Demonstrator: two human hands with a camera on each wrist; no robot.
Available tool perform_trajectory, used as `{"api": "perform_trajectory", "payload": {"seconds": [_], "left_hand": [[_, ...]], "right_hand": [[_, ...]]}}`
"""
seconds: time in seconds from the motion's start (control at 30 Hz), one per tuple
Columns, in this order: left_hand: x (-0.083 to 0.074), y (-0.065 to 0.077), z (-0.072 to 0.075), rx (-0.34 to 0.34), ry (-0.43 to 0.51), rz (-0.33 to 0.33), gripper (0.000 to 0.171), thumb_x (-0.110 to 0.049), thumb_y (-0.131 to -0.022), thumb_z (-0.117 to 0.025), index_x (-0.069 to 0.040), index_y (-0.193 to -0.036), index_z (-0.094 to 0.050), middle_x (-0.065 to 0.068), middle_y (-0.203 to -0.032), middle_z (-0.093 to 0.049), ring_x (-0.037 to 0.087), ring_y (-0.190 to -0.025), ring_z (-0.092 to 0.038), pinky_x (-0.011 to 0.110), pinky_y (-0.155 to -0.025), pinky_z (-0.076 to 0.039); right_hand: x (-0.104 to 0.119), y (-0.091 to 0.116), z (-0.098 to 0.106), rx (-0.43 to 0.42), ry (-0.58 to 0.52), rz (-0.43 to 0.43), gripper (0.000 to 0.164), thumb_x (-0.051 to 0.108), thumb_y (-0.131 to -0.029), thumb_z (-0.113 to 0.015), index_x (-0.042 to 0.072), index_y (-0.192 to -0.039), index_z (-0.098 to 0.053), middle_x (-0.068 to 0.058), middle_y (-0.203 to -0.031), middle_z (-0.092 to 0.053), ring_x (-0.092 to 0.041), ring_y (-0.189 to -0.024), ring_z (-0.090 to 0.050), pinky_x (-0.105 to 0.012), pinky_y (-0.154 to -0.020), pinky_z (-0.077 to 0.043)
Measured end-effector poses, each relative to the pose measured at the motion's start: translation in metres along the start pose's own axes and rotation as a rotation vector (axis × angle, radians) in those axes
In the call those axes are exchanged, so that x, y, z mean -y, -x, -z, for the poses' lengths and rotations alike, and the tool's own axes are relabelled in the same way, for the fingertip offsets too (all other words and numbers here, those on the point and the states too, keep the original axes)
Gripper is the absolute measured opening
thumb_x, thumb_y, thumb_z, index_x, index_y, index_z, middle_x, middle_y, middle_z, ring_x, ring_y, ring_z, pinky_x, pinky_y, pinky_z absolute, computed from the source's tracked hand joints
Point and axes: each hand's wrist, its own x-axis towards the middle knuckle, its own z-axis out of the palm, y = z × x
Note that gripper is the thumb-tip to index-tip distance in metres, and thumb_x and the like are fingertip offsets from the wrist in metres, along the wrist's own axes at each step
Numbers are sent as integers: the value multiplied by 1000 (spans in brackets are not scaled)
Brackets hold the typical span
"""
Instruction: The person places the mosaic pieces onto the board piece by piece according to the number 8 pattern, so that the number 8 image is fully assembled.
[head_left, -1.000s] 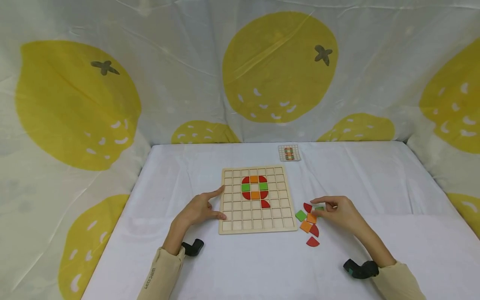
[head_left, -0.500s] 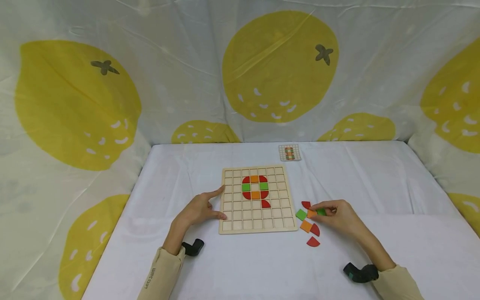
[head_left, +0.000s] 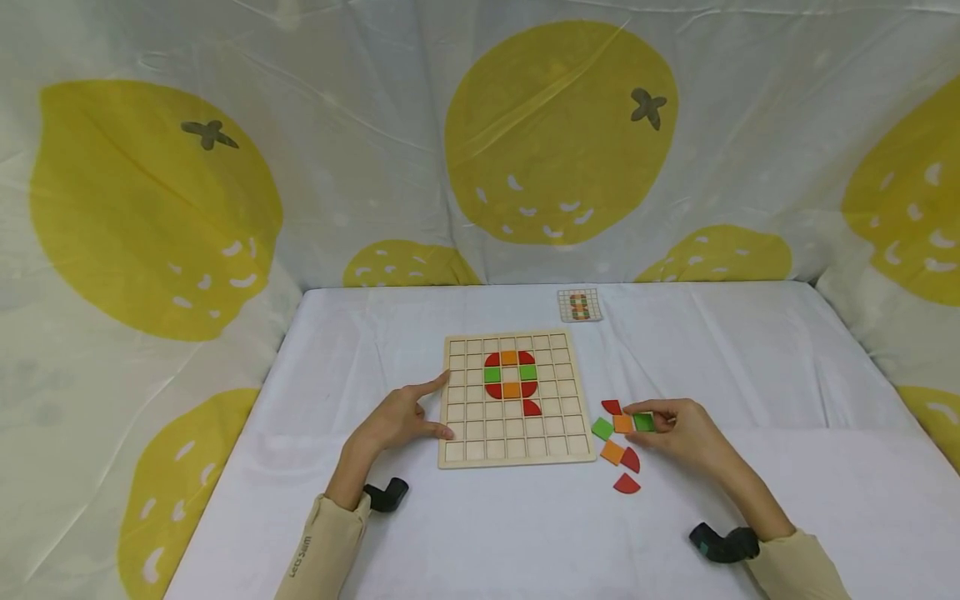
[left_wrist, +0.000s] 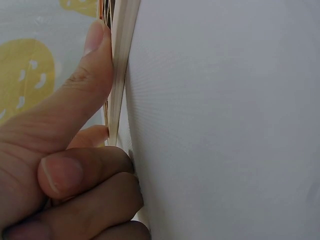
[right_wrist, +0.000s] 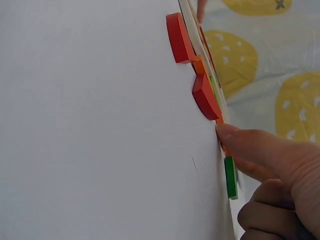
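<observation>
A square wooden grid board lies mid-table, bearing red, orange and green tiles set in a ring. One red quarter-round tile sits just below that ring. My left hand rests at the board's left edge, index finger and thumb spread apart along it, other fingers folded in the left wrist view. To the board's right, my right hand pinches an orange square tile between thumb and index fingertip. A green square tile lies just behind it, between the two fingers.
Beside the right hand lie a green tile, an orange tile and red quarter-round tiles. A small pattern card lies beyond the board. Lemon-printed cloth hangs around the white table.
My right hand has closed on the orange square tile, which has turned straighter and slid slightly away. The red tile beyond it got nudged up-left. My left hand stays put.
</observation>
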Motion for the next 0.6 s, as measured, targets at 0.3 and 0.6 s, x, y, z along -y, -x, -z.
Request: {"api": "perform_trajectory", "payload": {"seconds": [0.3,0.6], "left_hand": [[-1,0,0,-2,0,8,105,-39,-75,-91,-29,-162,-34,-6,-58,-31,10,-53,-27,25,-54,-27],[-1,0,0,-4,4,11,105,-39,-75,-92,-30,-162,-35,-6,-58,-31,11,-54,-27,25,-55,-26]], "right_hand": [[-5,-2,2,-35,-43,52,31,27,-80,-90,15,-108,-83,7,-59,-29,-6,-56,-28,-26,-52,-26],[24,-15,-16,-45,-101,62,39,26,-79,-91,8,-112,-82,6,-58,-28,-7,-54,-27,-23,-50,-21]]}}
